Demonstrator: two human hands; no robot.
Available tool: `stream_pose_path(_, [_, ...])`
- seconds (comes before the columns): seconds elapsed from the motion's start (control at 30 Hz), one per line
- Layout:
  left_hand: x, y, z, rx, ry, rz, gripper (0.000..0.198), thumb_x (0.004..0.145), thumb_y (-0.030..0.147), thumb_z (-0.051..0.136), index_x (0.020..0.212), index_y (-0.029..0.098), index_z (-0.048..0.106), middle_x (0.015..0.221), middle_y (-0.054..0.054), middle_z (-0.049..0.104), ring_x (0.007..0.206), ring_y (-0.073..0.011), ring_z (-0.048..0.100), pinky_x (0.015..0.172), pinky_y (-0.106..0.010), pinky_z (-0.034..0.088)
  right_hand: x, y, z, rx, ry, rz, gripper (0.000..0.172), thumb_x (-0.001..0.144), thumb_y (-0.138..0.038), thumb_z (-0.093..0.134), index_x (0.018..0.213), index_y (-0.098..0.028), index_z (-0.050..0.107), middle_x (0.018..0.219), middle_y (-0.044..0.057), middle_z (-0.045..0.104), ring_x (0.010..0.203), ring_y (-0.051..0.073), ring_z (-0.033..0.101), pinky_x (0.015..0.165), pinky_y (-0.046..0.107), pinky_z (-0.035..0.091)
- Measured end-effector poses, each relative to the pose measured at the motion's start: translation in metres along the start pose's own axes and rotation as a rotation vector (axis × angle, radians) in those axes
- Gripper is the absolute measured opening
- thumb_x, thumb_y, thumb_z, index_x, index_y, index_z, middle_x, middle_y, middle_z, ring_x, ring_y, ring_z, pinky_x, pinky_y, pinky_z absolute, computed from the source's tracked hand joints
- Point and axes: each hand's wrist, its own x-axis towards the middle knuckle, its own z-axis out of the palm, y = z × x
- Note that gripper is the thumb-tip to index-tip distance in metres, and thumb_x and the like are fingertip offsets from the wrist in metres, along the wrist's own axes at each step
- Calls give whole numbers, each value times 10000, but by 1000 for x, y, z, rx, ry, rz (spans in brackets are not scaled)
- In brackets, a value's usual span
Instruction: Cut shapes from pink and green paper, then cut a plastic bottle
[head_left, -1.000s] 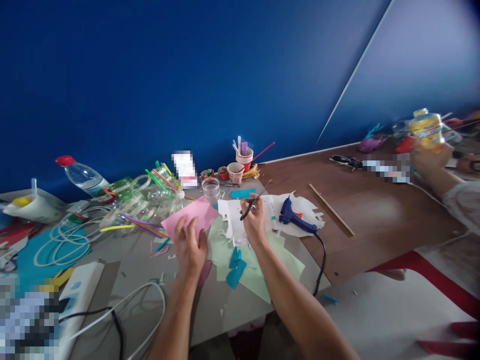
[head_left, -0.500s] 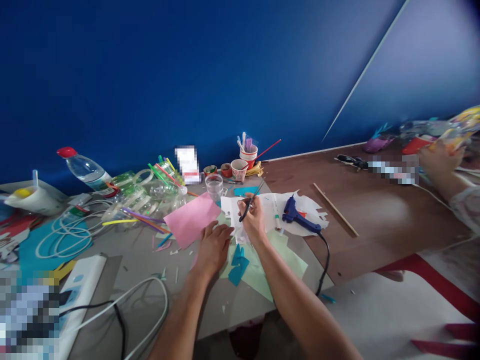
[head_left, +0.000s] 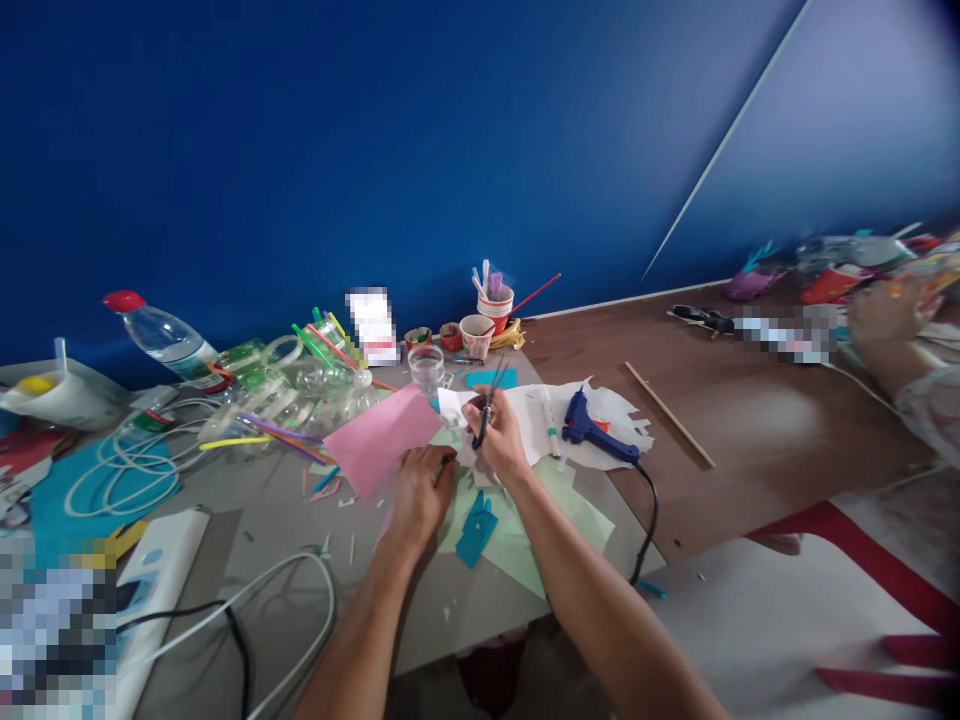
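Observation:
My right hand (head_left: 499, 432) is closed round a pair of scissors (head_left: 482, 425), with the blades pointing up and away from me. White paper (head_left: 450, 405) shows just left of its fingers. Low over the table, beside the pink paper (head_left: 382, 435), my left hand (head_left: 421, 490) has its fingers bent and pressed together. What they hold, if anything, is hidden. Pale green paper (head_left: 517, 555) lies beneath and in front of my hands, with teal paper scraps (head_left: 476, 530) on top.
A blue glue gun (head_left: 596, 432) rests on white paper to the right, its cord hanging over the edge. Beyond it lies a wooden stick (head_left: 670, 414). Plastic bottles (head_left: 169, 340), cups (head_left: 476, 337) and a power strip (head_left: 169, 580) stand around. Another person's hand (head_left: 889, 310) works at far right.
My left hand's fingers have drawn in from lying spread. The scissors have turned more upright in my right hand, and the white paper beside it shows less. The other person's hand has shifted slightly.

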Motion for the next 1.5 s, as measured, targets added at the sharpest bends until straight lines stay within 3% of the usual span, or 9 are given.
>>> stream_pose_path(0.1, [3, 1, -3, -155, 119, -137, 140, 838, 252, 533, 841, 200, 663, 830, -49, 708, 830, -213, 640, 785, -351, 459, -4, -8, -4, -125, -241, -132, 483, 779, -436, 650, 1177, -198, 514, 988, 49, 563, 720, 131, 580, 637, 275, 507])
stream_pose_path(0.2, [6, -1, -8, -323, 249, -307, 132, 827, 291, 547, 838, 202, 644, 810, -32, 699, 788, -191, 642, 720, -309, 476, -8, -15, -7, -301, -432, -358, 532, 773, -392, 683, 1239, -198, 517, 1091, 101, 531, 923, 196, 595, 822, 356, 525])
stream_pose_path(0.3, [7, -6, -10, -467, 352, -355, 134, 815, 310, 568, 829, 192, 630, 784, -28, 687, 755, -174, 635, 705, -288, 486, -10, -16, -6, -479, -528, -527, 610, 714, -339, 740, 1261, -185, 519, 1158, 146, 504, 1083, 276, 548, 933, 426, 495])
stream_pose_path(0.37, [8, -8, -11, -513, 381, -353, 152, 802, 331, 590, 827, 186, 630, 783, -31, 687, 748, -172, 636, 701, -282, 493, -11, -14, -4, -571, -519, -574, 622, 697, -258, 731, 1273, -173, 512, 1161, 160, 502, 1113, 303, 533, 942, 442, 493])
stream_pose_path(0.5, [9, -6, -15, -541, 337, -384, 193, 805, 339, 578, 881, 177, 649, 822, -44, 707, 773, -178, 662, 720, -288, 511, -10, -10, -4, -575, -377, -574, 524, 747, -124, 590, 1261, -186, 505, 1132, 146, 515, 1051, 256, 575, 888, 391, 527])
stream_pose_path(0.7, [9, -6, -19, -392, 241, -398, 211, 841, 312, 521, 933, 180, 657, 894, -69, 717, 847, -198, 672, 770, -324, 516, -3, -10, -10, -490, -145, -487, 389, 755, -164, 591, 1141, -187, 548, 1053, 107, 534, 761, 169, 617, 730, 342, 561])
stream_pose_path(0.93, [2, -10, -6, 34, -49, -68, 199, 843, 197, 518, 959, 209, 679, 1020, -78, 695, 991, -229, 629, 916, -401, 455, 5, -9, -14, -369, 169, -282, 348, 755, -274, 595, 1091, -190, 560, 1035, 81, 560, 750, 156, 602, 683, 309, 549])
stream_pose_path(1.07, [-3, -5, -4, 229, -150, 5, 221, 809, 198, 602, 1013, 236, 678, 1175, -83, 645, 1128, -258, 560, 994, -439, 393, 10, -7, -20, -319, 306, -257, 369, 752, -303, 593, 1101, -188, 550, 1042, 81, 558, 807, 170, 594, 698, 308, 535])
stream_pose_path(1.5, [-4, -3, -6, 248, -187, 24, 253, 804, 193, 620, 1045, 241, 677, 1205, -96, 624, 1144, -281, 546, 1001, -460, 387, 12, -15, -31, -275, 598, -331, 312, 761, -246, 538, 1064, -190, 493, 989, 71, 531, 754, 160, 552, 673, 309, 484])
